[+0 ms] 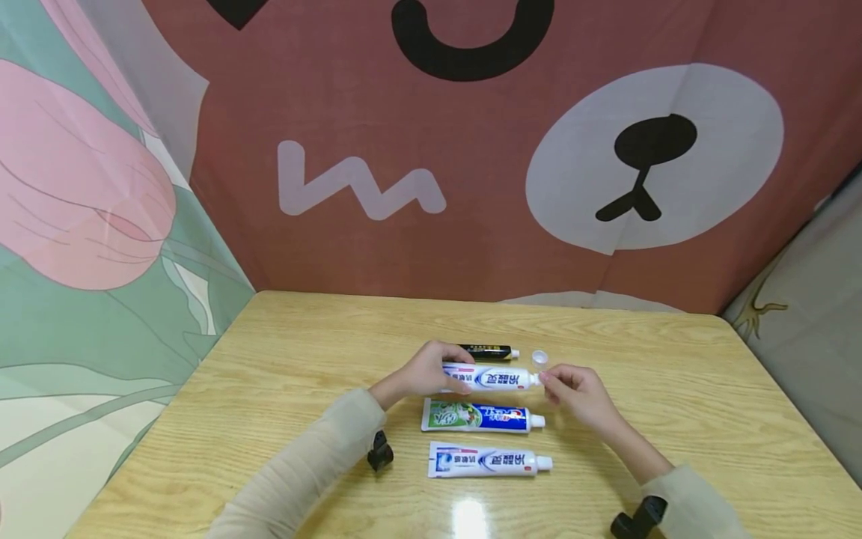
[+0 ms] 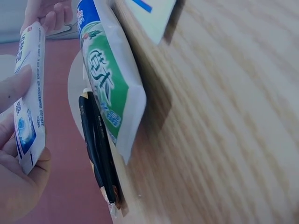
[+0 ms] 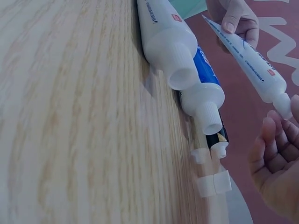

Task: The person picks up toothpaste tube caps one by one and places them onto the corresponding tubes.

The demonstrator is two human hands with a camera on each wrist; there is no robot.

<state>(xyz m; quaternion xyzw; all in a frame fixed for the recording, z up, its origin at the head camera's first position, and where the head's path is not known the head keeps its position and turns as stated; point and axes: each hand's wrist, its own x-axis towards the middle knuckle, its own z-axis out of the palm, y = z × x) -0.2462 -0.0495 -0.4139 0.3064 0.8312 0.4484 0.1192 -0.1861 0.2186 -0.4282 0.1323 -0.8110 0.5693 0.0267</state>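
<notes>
My left hand grips a white toothpaste tube by its flat end, thumb over the front, and holds it above the table. At the tube's other end, the thumb and fingers of my right hand pinch its white cap. Behind the held tube lies a black toothpaste tube with a narrow white nozzle. A loose white cap stands on the table off that nozzle. On the near side are a green and blue toothpaste tube and a second white toothpaste tube, both capped and pointing right.
The wooden table ends at a wall hanging with a cartoon print. Black devices are strapped at both wrists, the left one close to the near tubes.
</notes>
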